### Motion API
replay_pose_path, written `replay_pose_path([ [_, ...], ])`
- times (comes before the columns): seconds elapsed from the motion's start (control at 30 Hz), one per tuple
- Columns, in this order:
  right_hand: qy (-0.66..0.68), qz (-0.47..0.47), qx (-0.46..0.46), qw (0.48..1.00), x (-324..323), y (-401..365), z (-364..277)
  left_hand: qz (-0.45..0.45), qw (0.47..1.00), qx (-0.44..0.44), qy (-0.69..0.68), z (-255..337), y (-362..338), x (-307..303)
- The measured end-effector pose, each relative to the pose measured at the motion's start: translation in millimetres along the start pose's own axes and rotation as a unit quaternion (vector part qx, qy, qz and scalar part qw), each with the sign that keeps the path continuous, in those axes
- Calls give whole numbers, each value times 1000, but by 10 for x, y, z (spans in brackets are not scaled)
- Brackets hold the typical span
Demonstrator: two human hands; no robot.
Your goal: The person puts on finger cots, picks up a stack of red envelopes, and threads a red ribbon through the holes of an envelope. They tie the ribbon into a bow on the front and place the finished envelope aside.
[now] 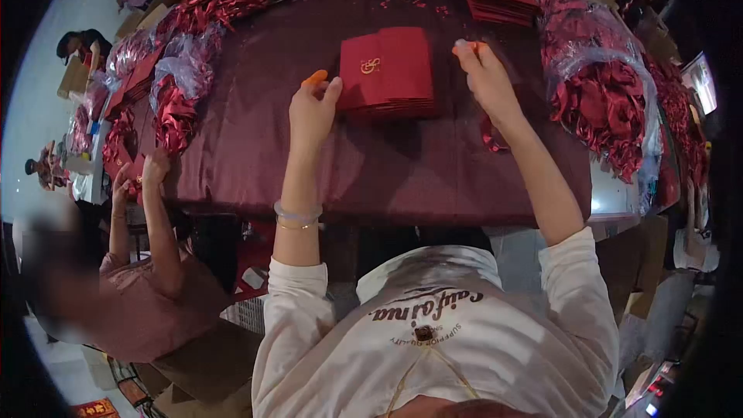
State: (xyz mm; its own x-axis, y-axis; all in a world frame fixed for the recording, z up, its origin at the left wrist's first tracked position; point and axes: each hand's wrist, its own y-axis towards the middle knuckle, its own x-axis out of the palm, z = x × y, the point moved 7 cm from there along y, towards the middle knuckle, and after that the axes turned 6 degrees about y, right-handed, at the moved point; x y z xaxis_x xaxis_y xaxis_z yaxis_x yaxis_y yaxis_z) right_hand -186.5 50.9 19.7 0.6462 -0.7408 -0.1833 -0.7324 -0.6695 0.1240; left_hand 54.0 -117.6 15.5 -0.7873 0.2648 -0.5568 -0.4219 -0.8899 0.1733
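Observation:
A stack of red folded paper bags (402, 70) with a gold emblem on the top one lies on the dark red cloth in front of me. My left hand (311, 112) is at the stack's left side, thumb and index finger apart, an orange cover on a fingertip. To the right of the stack, my right hand (487, 85) is raised with its fingers curled and the thumb tip against an orange-covered finger. What it pinches, if anything, I cannot tell. A loop of red ribbon (490, 133) shows beside my right forearm.
Clear plastic bags of red ribbons (600, 101) crowd the table's right side. More stacked red bags (501, 1) stand at the back right. Ribbon bundles (178, 101) line the left side, where a co-worker's hands (155, 166) handle red pieces.

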Motion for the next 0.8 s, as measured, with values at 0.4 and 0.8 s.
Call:
replay_pose_path([
  [0.4, -80, -135, 192, 969, 388, -9, 319, -283, 907, -256, -178, -216, 235, 529],
  [0.8, 209, -244, -27, 947, 259, -172, -374, -162, 912, 109, -360, 715, -15, 123],
])
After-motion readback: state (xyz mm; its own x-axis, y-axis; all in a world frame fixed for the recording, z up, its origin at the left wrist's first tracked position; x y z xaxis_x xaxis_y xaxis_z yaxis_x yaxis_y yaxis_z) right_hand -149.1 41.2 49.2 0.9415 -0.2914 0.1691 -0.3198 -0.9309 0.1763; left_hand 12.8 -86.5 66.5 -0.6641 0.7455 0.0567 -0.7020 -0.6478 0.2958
